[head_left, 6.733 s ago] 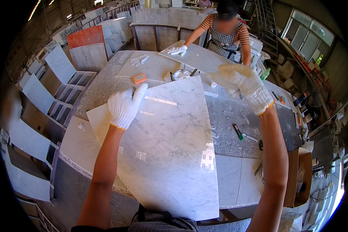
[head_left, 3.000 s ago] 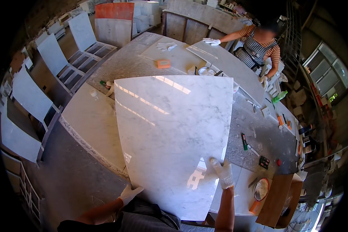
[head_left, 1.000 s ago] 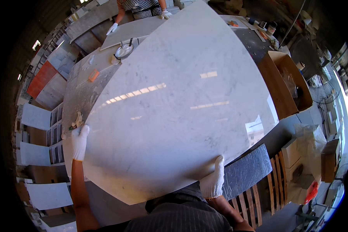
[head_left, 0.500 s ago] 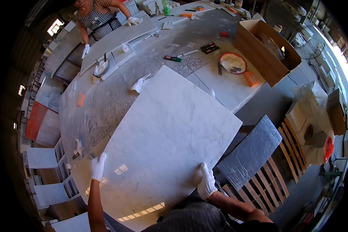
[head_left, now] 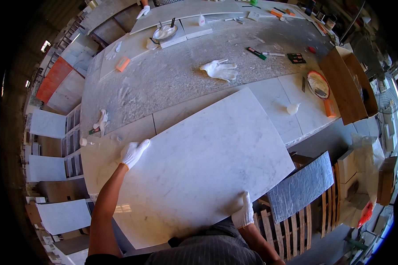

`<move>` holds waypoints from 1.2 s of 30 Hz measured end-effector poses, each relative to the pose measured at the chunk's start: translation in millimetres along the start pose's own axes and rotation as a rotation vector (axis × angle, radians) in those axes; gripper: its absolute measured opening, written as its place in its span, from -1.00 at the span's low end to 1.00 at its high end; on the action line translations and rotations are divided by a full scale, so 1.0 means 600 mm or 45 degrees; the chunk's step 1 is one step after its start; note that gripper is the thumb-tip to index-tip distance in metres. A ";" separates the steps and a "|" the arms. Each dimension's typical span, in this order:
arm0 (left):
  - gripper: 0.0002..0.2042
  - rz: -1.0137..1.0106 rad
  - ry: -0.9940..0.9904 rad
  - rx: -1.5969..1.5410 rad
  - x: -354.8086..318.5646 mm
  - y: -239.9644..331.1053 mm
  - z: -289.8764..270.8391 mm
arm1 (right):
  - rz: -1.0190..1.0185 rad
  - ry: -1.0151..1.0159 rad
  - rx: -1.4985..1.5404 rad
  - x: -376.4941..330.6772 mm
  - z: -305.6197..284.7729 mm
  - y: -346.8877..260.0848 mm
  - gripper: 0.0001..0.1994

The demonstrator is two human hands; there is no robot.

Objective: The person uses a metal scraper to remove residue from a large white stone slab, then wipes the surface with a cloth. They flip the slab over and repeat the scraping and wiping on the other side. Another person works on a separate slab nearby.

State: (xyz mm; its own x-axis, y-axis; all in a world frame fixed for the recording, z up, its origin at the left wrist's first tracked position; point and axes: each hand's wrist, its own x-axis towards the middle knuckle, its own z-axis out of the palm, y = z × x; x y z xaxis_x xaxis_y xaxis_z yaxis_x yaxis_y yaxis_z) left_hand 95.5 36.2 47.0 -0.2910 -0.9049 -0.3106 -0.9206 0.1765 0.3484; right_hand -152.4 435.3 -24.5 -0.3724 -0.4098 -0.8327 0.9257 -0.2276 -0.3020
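Note:
A large white marble slab (head_left: 203,163) with faint grey veining lies slanted across the near side of the worktable and reaches toward my body. Its far-left edge is in the grip of my left hand (head_left: 135,153), white-gloved, thumb on top; the fingers underneath are hidden. At the near-right edge, close to my waist, my right hand (head_left: 243,213), also gloved, holds the slab with its thumb up. Under and beyond the slab, pale stone panels (head_left: 181,114) line the table. A loose white glove (head_left: 220,70) lies flat past the far edge.
A small white bottle (head_left: 292,108), a red-rimmed bowl (head_left: 318,85) and a cardboard box (head_left: 347,86) are on the right. A dark grey slab (head_left: 300,187) rests over wooden pallets (head_left: 287,236). Across the dusty table (head_left: 163,75), a person's gloved hand (head_left: 143,12) touches another panel.
The slab has turned clockwise, its far corner swinging right. My left hand has moved up and right with its edge; my right hand stays near my waist. The view has shifted too.

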 end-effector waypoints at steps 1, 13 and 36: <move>-0.26 -0.003 -0.017 0.015 0.002 0.002 0.001 | 0.014 0.016 0.022 0.008 -0.006 0.003 -0.69; -0.27 0.012 0.005 -0.156 0.066 -0.002 0.049 | -0.150 0.064 -0.041 0.053 0.009 -0.004 -0.46; -0.52 0.430 0.257 0.716 0.108 0.043 0.050 | -0.262 0.450 -0.258 0.066 0.081 -0.006 -0.42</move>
State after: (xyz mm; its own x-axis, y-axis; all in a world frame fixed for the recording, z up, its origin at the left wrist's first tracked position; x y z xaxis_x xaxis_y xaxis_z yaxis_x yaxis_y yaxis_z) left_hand 44.8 -6.4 9.2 -0.5817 -0.8099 -0.0756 -0.7992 0.5864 -0.1320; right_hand -173.7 376.9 -33.5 -0.5374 -0.0398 -0.8424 0.8420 -0.0807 -0.5333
